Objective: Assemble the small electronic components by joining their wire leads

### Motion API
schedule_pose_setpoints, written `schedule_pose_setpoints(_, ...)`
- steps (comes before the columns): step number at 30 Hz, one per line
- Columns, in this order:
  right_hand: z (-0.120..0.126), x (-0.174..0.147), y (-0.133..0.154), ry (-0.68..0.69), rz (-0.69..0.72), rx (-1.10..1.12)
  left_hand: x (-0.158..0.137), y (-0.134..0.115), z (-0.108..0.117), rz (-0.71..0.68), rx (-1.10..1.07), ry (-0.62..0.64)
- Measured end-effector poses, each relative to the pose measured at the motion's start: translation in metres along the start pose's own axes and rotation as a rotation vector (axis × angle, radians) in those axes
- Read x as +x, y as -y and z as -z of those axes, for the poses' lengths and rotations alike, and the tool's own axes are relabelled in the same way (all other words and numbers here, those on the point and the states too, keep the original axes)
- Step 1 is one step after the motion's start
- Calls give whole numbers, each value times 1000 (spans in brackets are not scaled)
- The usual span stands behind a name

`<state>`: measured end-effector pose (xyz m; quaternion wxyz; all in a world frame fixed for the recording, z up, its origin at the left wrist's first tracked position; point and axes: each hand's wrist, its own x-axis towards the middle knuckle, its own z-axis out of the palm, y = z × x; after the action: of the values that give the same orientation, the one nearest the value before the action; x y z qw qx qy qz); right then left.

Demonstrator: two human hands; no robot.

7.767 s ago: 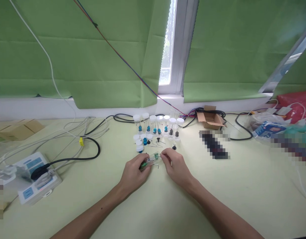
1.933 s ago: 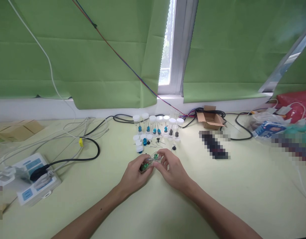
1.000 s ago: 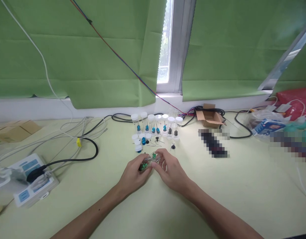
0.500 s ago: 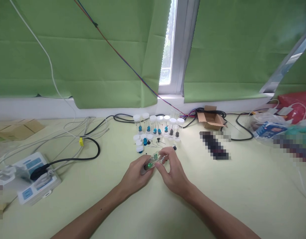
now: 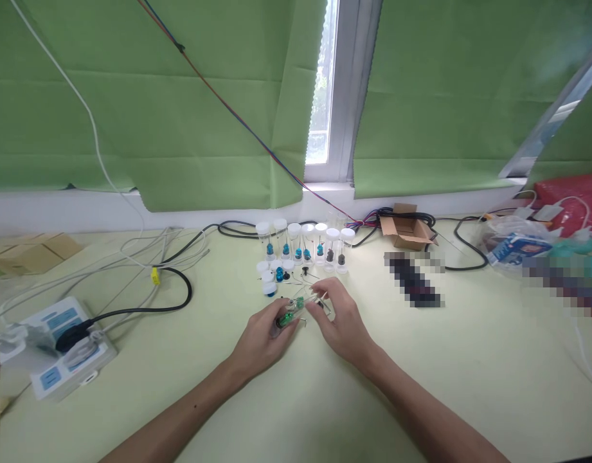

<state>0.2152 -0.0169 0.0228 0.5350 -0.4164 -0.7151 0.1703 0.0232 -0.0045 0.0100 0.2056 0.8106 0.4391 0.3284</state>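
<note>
My left hand is wrapped round a clear plastic tube, tilted up to the right, with bright green parts inside. Close to the tube's upper end, my right hand pinches thin bent metal pieces; their exact kind is too small to tell. A thin bent piece shows just beside the tube. Beyond my hands stands a row of upright clear tubes with white caps, holding blue or dark parts. In front of that row lie loose white caps, a blue part and a small black part.
At the left is a white power strip with plugs and tangled cables. An open cardboard box stands at the back right, near black cables. Farther right are a plastic bag with a blue packet and a red bag. Yellowish boxes sit at the far left.
My right hand has drawn slightly away from the tube's end with the metal pieces. More of the green parts shows, and a thin bent piece has come into view beside the tube.
</note>
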Motion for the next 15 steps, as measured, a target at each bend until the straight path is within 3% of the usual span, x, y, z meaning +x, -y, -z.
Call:
schedule_pose_setpoints(7,12,8,-18,-141,-78,-186,-2,5,-4,21,50,-74)
schedule_pose_setpoints(15,9,4,-36,-1,-92,-311,-3,4,-4,-8,64,-123)
